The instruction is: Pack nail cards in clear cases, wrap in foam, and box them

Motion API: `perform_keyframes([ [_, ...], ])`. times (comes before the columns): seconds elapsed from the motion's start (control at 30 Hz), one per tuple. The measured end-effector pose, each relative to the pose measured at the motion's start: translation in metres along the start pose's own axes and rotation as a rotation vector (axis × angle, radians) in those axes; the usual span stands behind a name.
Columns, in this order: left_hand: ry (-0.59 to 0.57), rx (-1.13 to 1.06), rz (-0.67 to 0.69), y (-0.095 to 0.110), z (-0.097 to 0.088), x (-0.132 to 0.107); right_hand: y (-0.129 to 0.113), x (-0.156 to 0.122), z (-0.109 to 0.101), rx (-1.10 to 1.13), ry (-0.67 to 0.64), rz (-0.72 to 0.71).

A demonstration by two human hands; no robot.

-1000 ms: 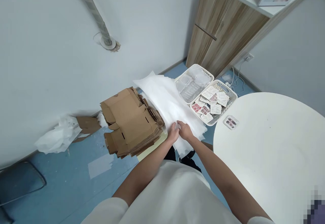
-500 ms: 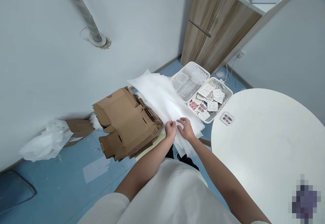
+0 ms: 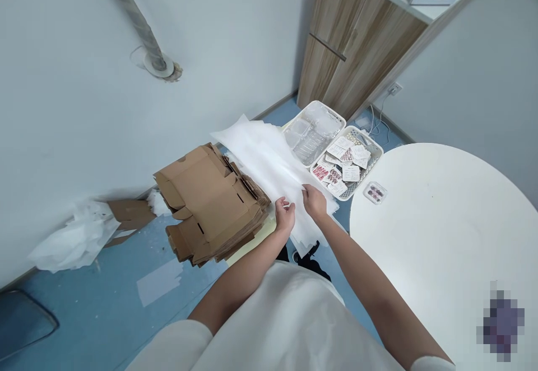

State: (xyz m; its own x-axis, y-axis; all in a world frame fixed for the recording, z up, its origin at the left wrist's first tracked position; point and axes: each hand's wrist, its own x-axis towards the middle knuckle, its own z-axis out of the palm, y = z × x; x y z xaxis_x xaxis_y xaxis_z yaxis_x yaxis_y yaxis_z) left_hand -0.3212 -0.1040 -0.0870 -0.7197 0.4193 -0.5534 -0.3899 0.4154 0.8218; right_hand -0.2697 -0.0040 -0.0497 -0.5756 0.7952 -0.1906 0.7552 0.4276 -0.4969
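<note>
Thin white packing sheets (image 3: 264, 152) lie in a loose stack, their edges uneven. Over the near part of this stack is my left hand (image 3: 286, 215), its fingers loosely bent and apart, holding nothing that I can see. Just right of it, my right hand (image 3: 315, 203) is closed, thumb and forefinger pinching the edge of a white sheet; its other fingers are curled under. Left of the sheets sits a pile of flattened brown cardboard boxes (image 3: 210, 191), close beside my left hand.
Beyond my right hand are a white basket of printed cards (image 3: 351, 174) and a white basket of clear plastic cases (image 3: 315, 133). A small clear case (image 3: 375, 193) rests on the round white table (image 3: 437, 225). White wrapping (image 3: 78, 236) lies by the wall.
My hands have drawn apart. The right moved slightly right and up and its fingers closed in a pinch, while the left loosened from a pinch and its fingers spread.
</note>
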Motion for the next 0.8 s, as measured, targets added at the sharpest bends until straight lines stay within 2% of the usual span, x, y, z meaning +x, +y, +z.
perform_keyframes([
  [0.13, -0.003, 0.083, 0.117, 0.007, -0.002, -0.008, -0.005, 0.000, -0.015, 0.126, 0.124, 0.063],
  [0.23, -0.014, 0.127, 0.191, 0.013, 0.001, -0.014, 0.000, -0.008, -0.032, 0.315, 0.164, 0.057],
  [0.33, -0.026, 0.186, 0.236, 0.017, 0.010, -0.020, 0.014, -0.024, -0.051, 0.500, 0.224, 0.111],
  [0.47, -0.081, 0.272, 0.288, 0.018, 0.030, -0.036, 0.040, -0.052, -0.074, 0.656, 0.432, 0.247],
  [0.63, -0.241, 0.285, 0.290, 0.017, 0.060, -0.065, 0.082, -0.095, -0.093, 0.873, 0.646, 0.430],
  [0.8, -0.630, 0.221, 0.345, 0.010, 0.102, -0.101, 0.138, -0.151, -0.103, 0.979, 0.784, 0.645],
])
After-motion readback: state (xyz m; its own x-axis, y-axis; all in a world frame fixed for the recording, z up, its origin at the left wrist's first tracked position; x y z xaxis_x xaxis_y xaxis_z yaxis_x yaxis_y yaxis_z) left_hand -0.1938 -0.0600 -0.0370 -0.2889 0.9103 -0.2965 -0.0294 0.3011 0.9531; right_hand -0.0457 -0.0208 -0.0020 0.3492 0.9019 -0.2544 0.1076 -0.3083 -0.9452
